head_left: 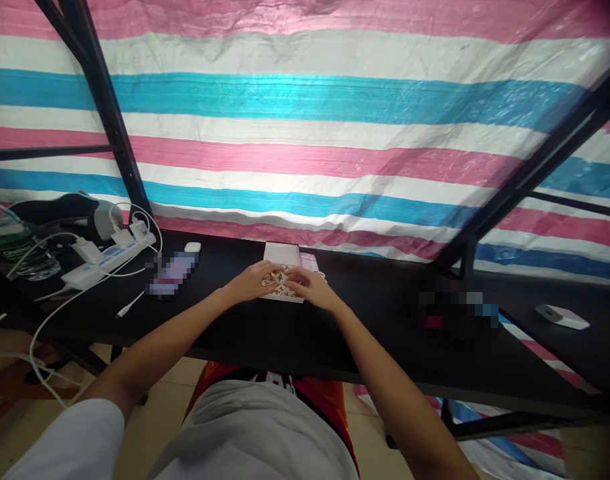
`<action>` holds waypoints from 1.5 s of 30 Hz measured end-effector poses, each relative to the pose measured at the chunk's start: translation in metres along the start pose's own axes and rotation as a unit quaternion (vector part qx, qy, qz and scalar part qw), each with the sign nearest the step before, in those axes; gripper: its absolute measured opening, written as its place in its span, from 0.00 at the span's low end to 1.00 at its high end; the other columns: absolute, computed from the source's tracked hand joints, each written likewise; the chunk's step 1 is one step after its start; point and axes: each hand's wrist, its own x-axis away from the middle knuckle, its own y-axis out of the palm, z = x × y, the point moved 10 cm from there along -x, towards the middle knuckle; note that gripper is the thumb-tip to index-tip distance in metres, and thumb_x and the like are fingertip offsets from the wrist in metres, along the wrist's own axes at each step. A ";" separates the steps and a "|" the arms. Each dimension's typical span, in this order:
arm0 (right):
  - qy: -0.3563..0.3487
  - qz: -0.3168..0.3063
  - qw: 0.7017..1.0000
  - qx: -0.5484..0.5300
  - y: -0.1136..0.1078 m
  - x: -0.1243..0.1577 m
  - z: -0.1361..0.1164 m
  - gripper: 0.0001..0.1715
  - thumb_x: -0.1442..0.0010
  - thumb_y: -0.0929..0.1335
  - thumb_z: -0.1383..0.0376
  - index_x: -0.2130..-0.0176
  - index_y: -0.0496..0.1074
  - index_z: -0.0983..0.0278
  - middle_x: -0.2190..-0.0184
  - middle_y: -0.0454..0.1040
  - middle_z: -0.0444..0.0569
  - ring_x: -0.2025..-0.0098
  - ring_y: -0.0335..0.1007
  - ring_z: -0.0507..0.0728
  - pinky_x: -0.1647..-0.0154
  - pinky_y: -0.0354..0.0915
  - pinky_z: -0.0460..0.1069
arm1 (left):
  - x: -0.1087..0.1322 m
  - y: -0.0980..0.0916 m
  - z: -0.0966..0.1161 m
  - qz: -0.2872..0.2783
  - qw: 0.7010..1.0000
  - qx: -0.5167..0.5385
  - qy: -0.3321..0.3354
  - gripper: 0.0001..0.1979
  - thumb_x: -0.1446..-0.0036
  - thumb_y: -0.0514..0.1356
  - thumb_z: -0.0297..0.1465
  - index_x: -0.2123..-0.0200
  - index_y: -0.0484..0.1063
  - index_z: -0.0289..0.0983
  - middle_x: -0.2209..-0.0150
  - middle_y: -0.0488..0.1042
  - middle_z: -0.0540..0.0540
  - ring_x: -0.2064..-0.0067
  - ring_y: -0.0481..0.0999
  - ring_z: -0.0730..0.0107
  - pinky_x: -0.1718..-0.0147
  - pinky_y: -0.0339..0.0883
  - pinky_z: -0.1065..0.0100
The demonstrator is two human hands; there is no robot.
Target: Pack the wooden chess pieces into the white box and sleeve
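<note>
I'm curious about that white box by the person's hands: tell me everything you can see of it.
The white box lies on the black table, in front of the person. Its plain, pale far part shows a thin rim; cardboard or plastic, I can't tell. The near part is open, showing small pale pieces with dark and reddish markings. The left hand and right hand reach over it from either side, partly hiding it; their exact contact is unclear.

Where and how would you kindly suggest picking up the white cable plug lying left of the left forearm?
Perhaps pinch the plug by its white body from above, across its long sides: it lies flat, slim and elongated, with nothing covering it.
</note>
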 end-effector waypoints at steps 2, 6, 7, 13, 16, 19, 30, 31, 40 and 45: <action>-0.002 -0.023 0.999 -0.028 0.009 0.000 -0.002 0.23 0.49 0.69 0.55 0.55 0.68 0.61 0.69 0.73 0.45 0.69 0.69 0.53 0.67 0.66 0.48 | 0.000 0.004 0.005 0.009 1.000 0.003 0.017 0.15 0.42 0.56 0.31 0.51 0.66 0.38 0.57 0.71 0.45 0.56 0.72 0.69 0.54 0.66 0.68; 0.001 0.006 0.998 -0.056 -0.007 0.001 0.004 0.18 0.49 0.69 0.57 0.59 0.68 0.62 0.73 0.71 0.42 0.71 0.68 0.51 0.67 0.65 0.47 | 0.000 0.013 0.001 0.012 1.000 0.017 0.006 0.17 0.42 0.55 0.31 0.48 0.65 0.38 0.56 0.72 0.45 0.57 0.73 0.69 0.55 0.67 0.67; -0.001 0.016 0.998 -0.053 -0.012 0.000 0.005 0.15 0.49 0.69 0.58 0.61 0.68 0.62 0.73 0.71 0.42 0.71 0.67 0.51 0.67 0.64 0.47 | -0.001 0.016 0.000 0.009 1.000 0.023 0.001 0.18 0.42 0.55 0.31 0.48 0.65 0.38 0.56 0.73 0.45 0.57 0.74 0.69 0.55 0.67 0.67; -0.013 0.014 0.997 0.073 -0.009 -0.004 0.007 0.11 0.46 0.65 0.60 0.67 0.71 0.64 0.74 0.72 0.43 0.73 0.66 0.51 0.69 0.63 0.46 | -0.001 0.027 0.018 -0.017 0.998 0.041 0.040 0.16 0.41 0.53 0.29 0.49 0.67 0.38 0.53 0.73 0.44 0.53 0.72 0.69 0.51 0.65 0.68; -0.037 0.055 0.984 0.167 -0.016 -0.002 -0.001 0.12 0.44 0.65 0.59 0.65 0.73 0.63 0.74 0.72 0.44 0.71 0.66 0.52 0.65 0.63 0.48 | -0.003 0.016 0.018 -0.002 0.999 -0.008 0.036 0.12 0.41 0.53 0.30 0.55 0.71 0.38 0.57 0.73 0.44 0.54 0.72 0.68 0.52 0.65 0.67; -0.062 0.074 0.968 0.233 -0.018 0.000 -0.007 0.14 0.43 0.65 0.56 0.62 0.73 0.61 0.67 0.74 0.47 0.64 0.68 0.55 0.58 0.63 0.51 | -0.003 -0.006 -0.006 0.028 0.998 -0.052 -0.023 0.11 0.41 0.53 0.30 0.58 0.72 0.37 0.61 0.73 0.45 0.57 0.72 0.67 0.55 0.66 0.67; -0.074 0.034 0.949 0.305 0.010 -0.018 0.003 0.11 0.41 0.64 0.62 0.60 0.72 0.61 0.62 0.74 0.50 0.58 0.66 0.58 0.53 0.60 0.52 | 0.001 0.007 -0.035 -0.056 0.989 -0.118 -0.063 0.10 0.44 0.54 0.29 0.62 0.75 0.38 0.65 0.72 0.46 0.59 0.70 0.65 0.56 0.64 0.66; -0.073 0.039 0.951 0.298 0.009 -0.017 0.003 0.09 0.42 0.64 0.62 0.62 0.72 0.61 0.64 0.74 0.50 0.59 0.66 0.58 0.54 0.60 0.52 | 0.001 0.009 -0.035 -0.058 0.989 -0.119 -0.063 0.10 0.44 0.55 0.29 0.62 0.75 0.38 0.65 0.72 0.46 0.59 0.70 0.65 0.56 0.64 0.65; 0.030 0.131 0.976 0.170 -0.055 0.002 0.024 0.07 0.48 0.64 0.63 0.68 0.69 0.63 0.72 0.72 0.44 0.69 0.66 0.53 0.65 0.62 0.48 | 0.002 0.002 -0.046 -0.054 0.987 -0.131 -0.078 0.12 0.43 0.54 0.31 0.58 0.74 0.38 0.62 0.71 0.44 0.57 0.69 0.62 0.55 0.64 0.63; 0.147 0.079 0.977 0.135 -0.097 0.018 0.077 0.12 0.52 0.68 0.58 0.70 0.71 0.65 0.75 0.73 0.45 0.71 0.67 0.53 0.67 0.61 0.48 | 0.004 0.006 -0.050 -0.063 0.987 -0.128 -0.081 0.15 0.43 0.54 0.31 0.54 0.73 0.38 0.57 0.72 0.44 0.54 0.68 0.61 0.52 0.63 0.61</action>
